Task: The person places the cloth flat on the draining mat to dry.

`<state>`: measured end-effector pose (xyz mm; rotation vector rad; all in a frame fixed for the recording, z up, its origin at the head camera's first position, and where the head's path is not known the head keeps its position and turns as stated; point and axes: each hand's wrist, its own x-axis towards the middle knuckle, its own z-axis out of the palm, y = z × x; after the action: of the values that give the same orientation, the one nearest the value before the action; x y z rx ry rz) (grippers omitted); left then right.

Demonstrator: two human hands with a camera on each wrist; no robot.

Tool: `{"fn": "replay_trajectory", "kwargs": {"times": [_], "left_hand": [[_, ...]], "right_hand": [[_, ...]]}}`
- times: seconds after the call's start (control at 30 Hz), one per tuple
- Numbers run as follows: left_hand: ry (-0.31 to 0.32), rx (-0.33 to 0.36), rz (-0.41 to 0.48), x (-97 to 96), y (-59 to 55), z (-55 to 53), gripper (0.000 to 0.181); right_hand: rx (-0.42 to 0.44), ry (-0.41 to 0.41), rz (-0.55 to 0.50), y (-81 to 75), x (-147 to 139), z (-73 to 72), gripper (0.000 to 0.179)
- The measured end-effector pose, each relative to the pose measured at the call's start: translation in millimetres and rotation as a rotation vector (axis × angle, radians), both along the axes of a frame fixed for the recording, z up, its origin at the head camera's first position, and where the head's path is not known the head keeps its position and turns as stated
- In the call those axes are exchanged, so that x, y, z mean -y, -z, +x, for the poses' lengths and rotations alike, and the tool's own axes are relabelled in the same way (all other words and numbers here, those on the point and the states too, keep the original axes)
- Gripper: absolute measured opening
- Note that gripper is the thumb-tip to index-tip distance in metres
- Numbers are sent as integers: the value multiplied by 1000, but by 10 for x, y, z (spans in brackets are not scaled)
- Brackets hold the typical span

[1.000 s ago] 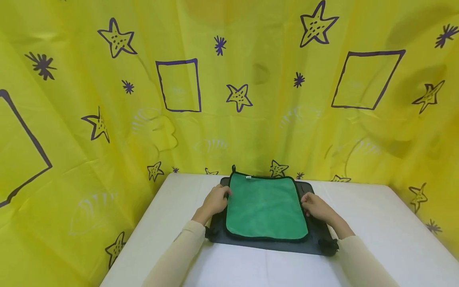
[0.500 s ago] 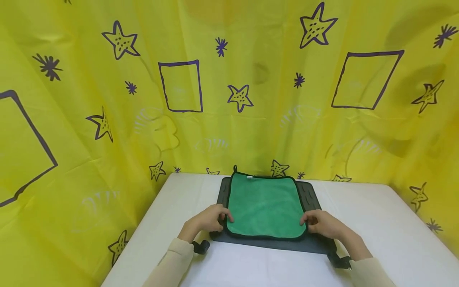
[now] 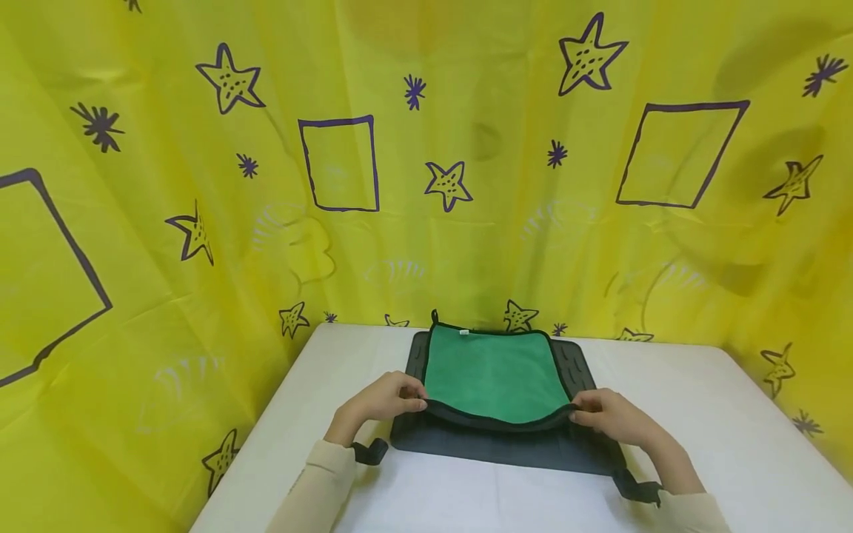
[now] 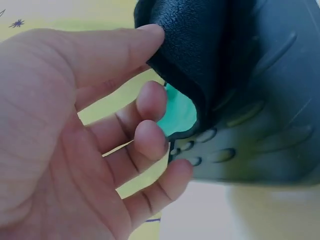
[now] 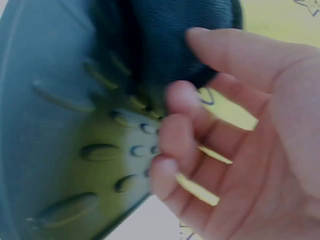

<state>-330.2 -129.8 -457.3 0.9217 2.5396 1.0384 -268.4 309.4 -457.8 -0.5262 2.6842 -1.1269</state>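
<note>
A green cloth (image 3: 496, 370) with a black border lies over a dark ridged mat (image 3: 506, 451). Its near edge is lifted and sags in the middle, showing a dark underside (image 4: 192, 45). My left hand (image 3: 386, 396) pinches the near left corner between thumb and fingers. At the near right corner my right hand (image 3: 609, 418) pinches the cloth in the same manner. The far edge, with a small loop (image 3: 435, 317) at its left corner and a white tag (image 3: 464, 332), still lies on the mat. In the right wrist view the dark underside (image 5: 180, 40) passes under the thumb.
The mat, with raised oval ridges (image 5: 100, 152), lies on a white table (image 3: 686, 400). Behind and along both sides hangs a yellow curtain (image 3: 400, 244) printed with stars and squares. Black wrist straps with cameras (image 3: 369, 451) hang under both wrists.
Both hands have slid from the cloth's sides to its near corners and taken hold of them. The near edge has come up off the mat and away toward the far side.
</note>
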Motion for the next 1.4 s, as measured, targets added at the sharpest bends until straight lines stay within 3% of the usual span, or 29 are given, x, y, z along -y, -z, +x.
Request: {"fn": "replay_trajectory", "kwargs": {"times": [0.2, 0.43, 0.6, 0.97, 1.17, 1.3, 1.4], "left_hand": [[4, 43, -49, 13, -55, 15, 6], [18, 75, -86, -25, -25, 42, 8], [10, 93, -121, -31, 8, 57, 9], [10, 105, -127, -6, 68, 77, 18], [-10, 78, -91, -46, 120, 62, 41], [-19, 30, -81, -92, 152, 61, 33], [-36, -9, -88, -130, 178, 65, 18]], "right_hand": [[125, -88, -2, -21, -22, 57, 14], [139, -141, -7, -65, -49, 3, 11], [135, -147, -43, -111, -34, -31, 12], [261, -158, -66, -18, -70, 26, 19], [245, -115, -31, -33, -68, 16, 34], [216, -120, -36, -36, -62, 3, 33], [208, -128, -59, -25, -76, -7, 31]]}}
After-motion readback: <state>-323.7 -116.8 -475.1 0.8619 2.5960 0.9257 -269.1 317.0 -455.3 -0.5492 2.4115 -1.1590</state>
